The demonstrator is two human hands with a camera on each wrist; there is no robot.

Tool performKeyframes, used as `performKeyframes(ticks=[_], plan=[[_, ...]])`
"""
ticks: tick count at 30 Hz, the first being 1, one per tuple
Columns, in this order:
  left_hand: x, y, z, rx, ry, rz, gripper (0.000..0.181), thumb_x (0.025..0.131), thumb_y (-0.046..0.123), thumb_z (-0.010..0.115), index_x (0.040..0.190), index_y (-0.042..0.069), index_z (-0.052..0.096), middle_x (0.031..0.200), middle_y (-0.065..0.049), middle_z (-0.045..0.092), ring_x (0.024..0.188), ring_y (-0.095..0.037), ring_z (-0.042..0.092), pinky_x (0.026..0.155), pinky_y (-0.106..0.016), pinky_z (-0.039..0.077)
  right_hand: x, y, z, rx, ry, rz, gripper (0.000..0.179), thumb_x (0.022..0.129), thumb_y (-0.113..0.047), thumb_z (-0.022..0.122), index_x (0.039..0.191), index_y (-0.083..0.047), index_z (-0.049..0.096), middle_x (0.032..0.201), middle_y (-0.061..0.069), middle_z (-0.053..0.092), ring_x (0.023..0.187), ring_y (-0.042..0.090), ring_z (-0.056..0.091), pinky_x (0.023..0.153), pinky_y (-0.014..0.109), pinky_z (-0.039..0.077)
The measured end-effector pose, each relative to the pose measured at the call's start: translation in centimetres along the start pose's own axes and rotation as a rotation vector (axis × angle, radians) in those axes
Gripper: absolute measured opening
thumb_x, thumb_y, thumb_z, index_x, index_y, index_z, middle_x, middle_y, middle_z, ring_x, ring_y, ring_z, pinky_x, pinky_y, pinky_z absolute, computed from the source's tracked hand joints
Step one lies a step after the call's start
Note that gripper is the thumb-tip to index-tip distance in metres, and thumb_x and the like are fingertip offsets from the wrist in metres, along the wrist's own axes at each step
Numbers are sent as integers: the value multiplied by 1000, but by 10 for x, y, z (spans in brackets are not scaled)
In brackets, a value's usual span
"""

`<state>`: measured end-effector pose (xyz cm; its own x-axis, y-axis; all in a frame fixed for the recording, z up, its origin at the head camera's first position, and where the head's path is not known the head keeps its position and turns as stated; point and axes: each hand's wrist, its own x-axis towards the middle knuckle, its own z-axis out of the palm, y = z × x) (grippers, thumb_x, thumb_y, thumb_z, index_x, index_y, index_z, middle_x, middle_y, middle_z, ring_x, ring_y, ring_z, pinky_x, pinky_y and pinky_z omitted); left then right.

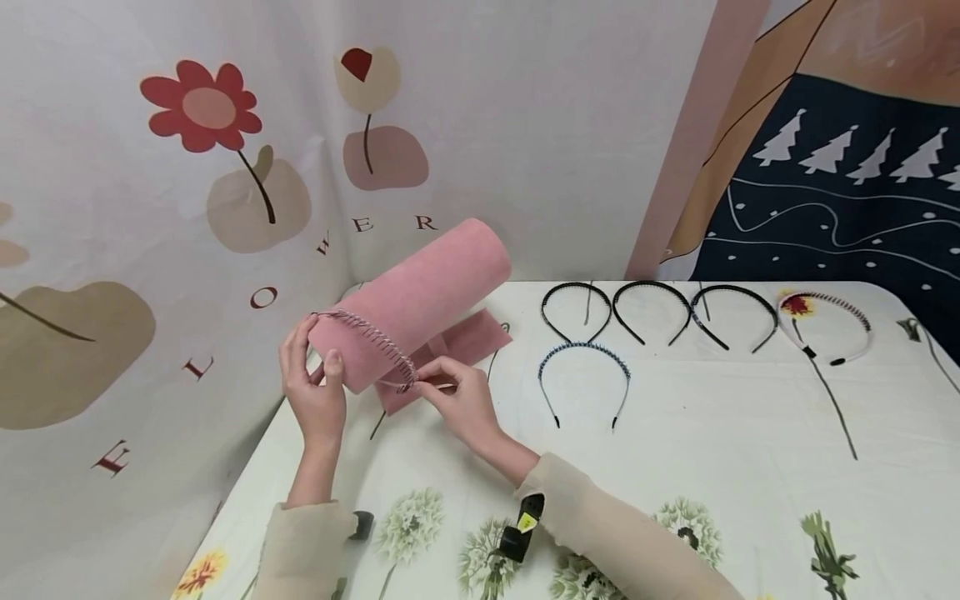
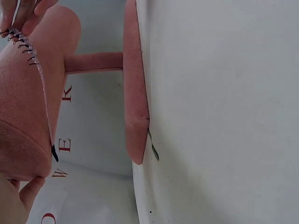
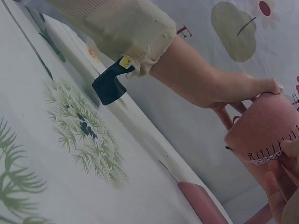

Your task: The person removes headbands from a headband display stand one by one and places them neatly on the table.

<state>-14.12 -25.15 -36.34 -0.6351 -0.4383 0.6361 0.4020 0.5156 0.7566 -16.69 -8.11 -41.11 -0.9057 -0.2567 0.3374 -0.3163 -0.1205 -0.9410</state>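
A pink, velvety headband stand (image 1: 431,279), a long padded roll on a post and flat base (image 2: 133,84), leans at an angle over the table's left part. My left hand (image 1: 315,404) grips the roll's near end, thumb on its side. Across that end lies a headband (image 1: 378,340) with toothed, coiled silvery-dark trim. My right hand (image 1: 467,404) pinches the headband low on its right side, thumb against fingertips. In the left wrist view, one dark headband tip (image 2: 55,153) hangs against the roll. The right wrist view shows the headband's teeth (image 3: 266,154) against the pink fabric.
Along the table's back right stand three black headbands (image 1: 651,287) and a white one (image 1: 832,300). In front of them lies a blue headband (image 1: 585,346). A flower-printed cloth (image 1: 675,433) covers the table; printed curtains (image 1: 525,125) hang behind and left.
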Motion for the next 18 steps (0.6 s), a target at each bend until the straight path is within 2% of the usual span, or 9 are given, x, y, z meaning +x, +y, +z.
performKeyframes(ticks=[3,8,10,14,18], plan=[[-1,0,0,0,2,0,55,93,38,59,139,8,56,144,-10,49,136,-16,47,87,-8,46,-2,0,-5,-9,-24,23,12,90,-5,69,99,2,72,98,20,74,94,33,73,75,19,57],[-2,-1,2,-7,5,-1,55,93,38,60,139,7,57,144,-12,49,136,-15,47,87,-8,46,-11,-16,-11,-43,-41,43,10,90,1,67,97,7,70,97,23,73,95,36,72,76,22,58],[-2,-1,3,-8,3,-4,55,93,38,60,139,7,57,144,-12,49,136,-15,47,87,-8,46,-13,-15,-13,-54,-30,28,9,89,0,67,96,6,70,96,22,73,94,35,73,75,22,58],[-1,0,2,0,0,-2,57,92,39,60,139,8,56,144,-13,49,137,-16,47,88,-8,46,-12,1,-16,-70,-20,-7,10,90,-3,69,97,3,71,96,20,74,93,34,73,76,27,59],[0,0,0,3,3,-1,56,92,38,60,139,8,56,144,-12,49,138,-16,46,88,-8,46,-10,-3,-23,-60,-15,-30,11,90,-6,70,99,0,72,97,18,74,93,32,73,77,27,59]])
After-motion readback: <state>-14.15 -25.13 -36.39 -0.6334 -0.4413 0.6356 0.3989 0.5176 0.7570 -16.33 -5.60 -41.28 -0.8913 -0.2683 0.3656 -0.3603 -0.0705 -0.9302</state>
